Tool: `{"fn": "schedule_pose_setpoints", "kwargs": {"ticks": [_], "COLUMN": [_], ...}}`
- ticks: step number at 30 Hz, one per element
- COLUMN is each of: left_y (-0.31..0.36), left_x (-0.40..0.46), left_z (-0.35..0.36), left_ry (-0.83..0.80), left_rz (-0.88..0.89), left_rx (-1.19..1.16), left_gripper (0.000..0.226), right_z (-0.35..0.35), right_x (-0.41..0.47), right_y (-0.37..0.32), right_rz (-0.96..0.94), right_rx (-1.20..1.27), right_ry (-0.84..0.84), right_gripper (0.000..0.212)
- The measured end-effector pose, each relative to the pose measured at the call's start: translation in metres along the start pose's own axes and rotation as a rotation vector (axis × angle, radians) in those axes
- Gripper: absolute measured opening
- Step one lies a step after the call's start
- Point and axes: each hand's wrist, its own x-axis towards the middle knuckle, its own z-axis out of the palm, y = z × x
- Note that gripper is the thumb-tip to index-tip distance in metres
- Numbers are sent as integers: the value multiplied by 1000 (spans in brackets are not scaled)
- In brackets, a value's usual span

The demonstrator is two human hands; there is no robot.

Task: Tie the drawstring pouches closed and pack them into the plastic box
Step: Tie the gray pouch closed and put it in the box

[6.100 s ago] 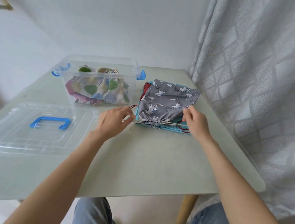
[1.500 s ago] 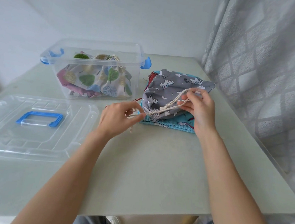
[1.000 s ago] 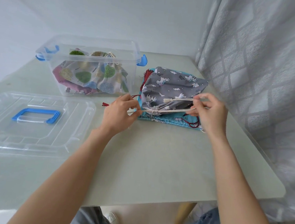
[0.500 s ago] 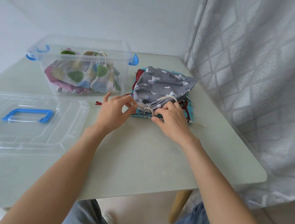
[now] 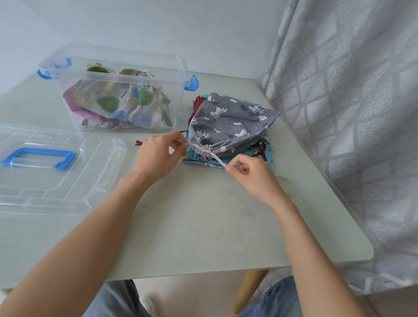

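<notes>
A grey pouch (image 5: pixel 228 121) printed with white animals lies on top of a teal pouch (image 5: pixel 265 154) and a red one (image 5: pixel 198 102). Its mouth is gathered tight at the near end. My left hand (image 5: pixel 157 155) pinches the cream drawstring (image 5: pixel 216 157) on the left side of the gathered mouth. My right hand (image 5: pixel 250 175) pinches the other end and holds it taut toward the lower right. The clear plastic box (image 5: pixel 180 63) with blue latches stands to the left, holding a tree-print pouch (image 5: pixel 122 102) and a pink one.
The box's clear lid (image 5: pixel 97 164) with a blue handle lies flat at the near left of the pale green table (image 5: pixel 198 222). A grey patterned curtain (image 5: pixel 356 120) hangs along the table's right edge. A white wall closes the back.
My hands went from working close together at the pouch's mouth to pulling the cord ends apart. The right hand drew back toward me with the cord now taut.
</notes>
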Motion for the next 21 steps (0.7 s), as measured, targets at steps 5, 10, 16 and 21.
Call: {"fn": "schedule_pose_setpoints", "kwargs": {"ticks": [5, 10, 16, 21], "left_y": [-2, -10, -9, 4], "left_x": [-3, -2, 0, -2], "left_z": [-4, -8, -7, -15], "left_ry": [39, -40, -84, -119], "left_rz": [-28, -64, -20, -40], "left_rx": [120, 56, -110, -344], "left_gripper": [7, 12, 13, 13], "right_z": [5, 4, -7, 1], "right_x": [5, 6, 24, 55], "right_y": [4, -2, -52, -67], "right_rz": [-50, -75, -113, -79], "right_rx": [133, 232, 679, 841], "right_ry": [202, 203, -56, -97], "right_gripper": [12, 11, 21, 16]}}
